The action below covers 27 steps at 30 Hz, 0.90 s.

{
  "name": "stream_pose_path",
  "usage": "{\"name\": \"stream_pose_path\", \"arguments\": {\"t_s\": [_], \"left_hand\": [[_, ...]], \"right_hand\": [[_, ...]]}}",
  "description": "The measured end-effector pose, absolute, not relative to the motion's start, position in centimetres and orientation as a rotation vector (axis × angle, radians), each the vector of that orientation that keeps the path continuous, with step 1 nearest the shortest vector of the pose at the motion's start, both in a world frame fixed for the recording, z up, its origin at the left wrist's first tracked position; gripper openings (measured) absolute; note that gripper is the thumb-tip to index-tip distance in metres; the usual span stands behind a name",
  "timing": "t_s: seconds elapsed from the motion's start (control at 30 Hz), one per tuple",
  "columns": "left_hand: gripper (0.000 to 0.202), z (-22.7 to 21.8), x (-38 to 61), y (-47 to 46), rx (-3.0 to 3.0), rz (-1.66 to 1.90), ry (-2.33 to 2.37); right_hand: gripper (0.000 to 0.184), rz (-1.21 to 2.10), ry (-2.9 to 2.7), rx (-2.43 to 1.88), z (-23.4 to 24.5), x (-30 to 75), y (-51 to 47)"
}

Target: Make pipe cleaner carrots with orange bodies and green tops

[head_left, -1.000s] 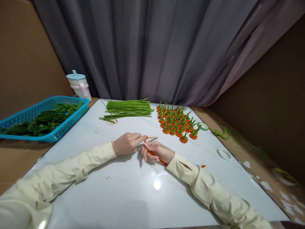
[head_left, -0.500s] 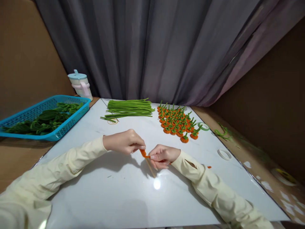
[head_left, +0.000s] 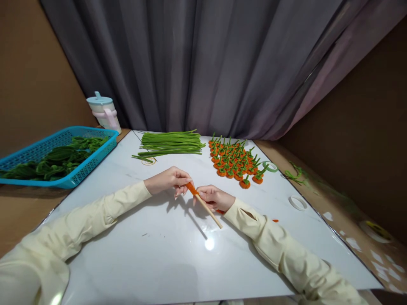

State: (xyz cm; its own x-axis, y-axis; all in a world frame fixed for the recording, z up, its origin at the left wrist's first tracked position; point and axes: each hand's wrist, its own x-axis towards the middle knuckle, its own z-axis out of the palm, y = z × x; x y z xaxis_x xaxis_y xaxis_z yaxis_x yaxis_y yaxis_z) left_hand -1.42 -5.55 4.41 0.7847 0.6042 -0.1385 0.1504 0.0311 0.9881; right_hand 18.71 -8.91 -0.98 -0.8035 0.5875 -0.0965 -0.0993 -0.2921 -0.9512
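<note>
Between my two hands a thin wooden stick slants down to the right, raised over the white tabletop. Orange pipe cleaner is wound around its upper end. My left hand pinches that wrapped end with thumb and index finger, the other fingers loosely bent. My right hand is closed beside the stick, thumb and fingers on the orange pipe cleaner just below the coil; a bit of orange shows under its wrist. Farther back stand many small orange pompom shapes with green stems.
Green pipe cleaners lie bundled at the back. A blue basket with green leaf shapes and a lidded cup are on the left. Tape rolls and green scraps lie to the right. A grey curtain hangs behind.
The stick has swung so its bare lower end points farther right and shows more of its length. Both hands have shifted slightly upward, still holding the orange pipe cleaner.
</note>
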Motion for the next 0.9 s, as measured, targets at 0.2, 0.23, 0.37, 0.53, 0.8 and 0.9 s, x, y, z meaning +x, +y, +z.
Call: {"name": "stream_pose_path", "arguments": {"t_s": [0.2, 0.23, 0.37, 0.53, 0.8, 0.9], "left_hand": [[0.031, 4.3, -1.3, -5.8, 1.703, 0.408, 0.639], [0.031, 4.3, -1.3, -5.8, 1.727, 0.405, 0.643], [0.030, 4.2, -1.4, -5.7, 1.860, 0.404, 0.651], [0.023, 5.4, -1.7, -6.1, 2.266, 0.356, 0.578], [0.023, 5.8, -1.4, -7.5, 2.652, 0.150, 0.510], [0.029, 5.8, -1.3, -7.8, 2.658, 0.149, 0.501]], "right_hand": [[0.036, 2.201, -1.456, -0.568, -1.3, 18.8, -9.0], [0.036, 2.213, -1.443, -0.555, -1.3, 18.8, -9.0], [0.033, 2.272, -1.372, -0.515, -1.3, 18.6, -9.0], [0.030, 2.282, -1.381, -0.512, -1.3, 18.5, -9.0], [0.026, 2.255, -1.413, -0.598, -1.1, 18.3, -9.1], [0.028, 2.238, -1.428, -0.616, -1.1, 18.4, -9.1]]}}
